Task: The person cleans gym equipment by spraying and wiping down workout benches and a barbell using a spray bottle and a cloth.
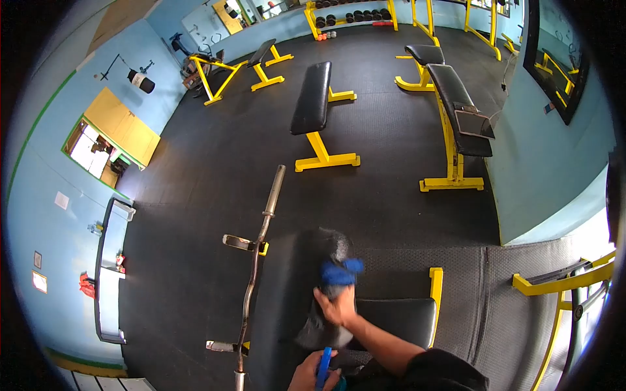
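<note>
Our right hand grips a bunched blue cloth against the black pad, its thumb set apart from the partly hidden fingers. Our left hand, low in view near the end of the pad, is curled round a blue object whose full shape we cannot tell. Beside the pad we see a bent metal bar on brackets, and in the background a yellow rack carrying dumbbells.
</note>
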`<act>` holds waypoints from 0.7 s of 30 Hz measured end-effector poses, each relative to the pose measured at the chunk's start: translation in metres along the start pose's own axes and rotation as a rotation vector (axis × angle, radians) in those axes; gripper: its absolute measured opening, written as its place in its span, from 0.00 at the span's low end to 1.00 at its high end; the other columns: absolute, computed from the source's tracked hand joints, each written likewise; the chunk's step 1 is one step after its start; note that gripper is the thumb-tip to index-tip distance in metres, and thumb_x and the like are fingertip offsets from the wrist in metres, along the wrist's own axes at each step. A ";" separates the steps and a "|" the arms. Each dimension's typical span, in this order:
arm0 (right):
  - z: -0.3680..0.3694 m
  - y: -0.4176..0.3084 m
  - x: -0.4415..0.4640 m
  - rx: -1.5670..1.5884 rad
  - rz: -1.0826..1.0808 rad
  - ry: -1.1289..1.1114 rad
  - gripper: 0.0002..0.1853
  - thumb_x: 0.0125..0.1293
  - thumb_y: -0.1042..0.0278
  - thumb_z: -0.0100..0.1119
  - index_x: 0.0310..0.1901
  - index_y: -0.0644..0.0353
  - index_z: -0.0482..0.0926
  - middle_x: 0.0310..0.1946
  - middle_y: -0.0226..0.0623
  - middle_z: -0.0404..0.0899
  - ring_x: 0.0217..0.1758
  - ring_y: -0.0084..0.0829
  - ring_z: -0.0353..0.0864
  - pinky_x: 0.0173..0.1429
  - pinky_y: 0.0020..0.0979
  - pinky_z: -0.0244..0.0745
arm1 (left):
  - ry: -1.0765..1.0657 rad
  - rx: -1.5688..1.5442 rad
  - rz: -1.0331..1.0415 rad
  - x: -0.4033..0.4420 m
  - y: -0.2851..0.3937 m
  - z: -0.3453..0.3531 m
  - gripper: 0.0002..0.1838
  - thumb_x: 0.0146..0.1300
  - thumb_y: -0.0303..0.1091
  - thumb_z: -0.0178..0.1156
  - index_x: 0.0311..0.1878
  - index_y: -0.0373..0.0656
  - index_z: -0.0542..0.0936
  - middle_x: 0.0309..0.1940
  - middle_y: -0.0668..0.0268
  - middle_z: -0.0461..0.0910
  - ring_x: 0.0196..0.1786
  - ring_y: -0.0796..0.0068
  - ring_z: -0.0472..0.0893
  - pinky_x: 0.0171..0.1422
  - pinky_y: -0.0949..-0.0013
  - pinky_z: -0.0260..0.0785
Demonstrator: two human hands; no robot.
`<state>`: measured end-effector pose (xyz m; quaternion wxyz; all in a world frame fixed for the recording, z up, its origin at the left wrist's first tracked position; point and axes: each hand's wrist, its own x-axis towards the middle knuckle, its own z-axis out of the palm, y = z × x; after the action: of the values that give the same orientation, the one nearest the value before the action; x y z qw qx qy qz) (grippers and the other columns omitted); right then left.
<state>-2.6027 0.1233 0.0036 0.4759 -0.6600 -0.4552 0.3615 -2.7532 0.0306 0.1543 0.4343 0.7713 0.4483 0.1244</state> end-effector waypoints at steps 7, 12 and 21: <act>-0.023 0.007 0.080 -0.103 -0.039 0.171 0.35 0.59 0.41 0.58 0.62 0.58 0.71 0.74 0.52 0.45 0.77 0.54 0.39 0.77 0.47 0.41 | 0.008 0.063 -0.063 -0.013 -0.006 0.008 0.32 0.58 0.39 0.65 0.62 0.37 0.68 0.51 0.47 0.76 0.53 0.44 0.77 0.55 0.50 0.70; -0.046 0.054 0.142 0.723 0.369 -0.098 0.36 0.57 0.41 0.61 0.53 0.70 0.77 0.51 0.48 0.79 0.53 0.44 0.78 0.61 0.38 0.68 | -0.065 -0.024 -0.110 -0.020 0.006 0.010 0.30 0.59 0.41 0.64 0.62 0.36 0.69 0.51 0.47 0.77 0.53 0.46 0.78 0.54 0.53 0.71; 0.113 0.302 0.063 1.137 -0.087 -0.147 0.42 0.68 0.33 0.36 0.67 0.67 0.63 0.67 0.44 0.64 0.68 0.38 0.65 0.73 0.43 0.57 | 0.085 0.057 -0.039 -0.035 -0.018 0.015 0.32 0.59 0.39 0.65 0.64 0.35 0.68 0.49 0.49 0.78 0.50 0.53 0.80 0.52 0.59 0.72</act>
<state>-2.6081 0.1765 -0.3204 0.7375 -0.2543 -0.2480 0.5744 -2.7753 -0.0021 0.1383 0.3953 0.7684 0.4846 0.1357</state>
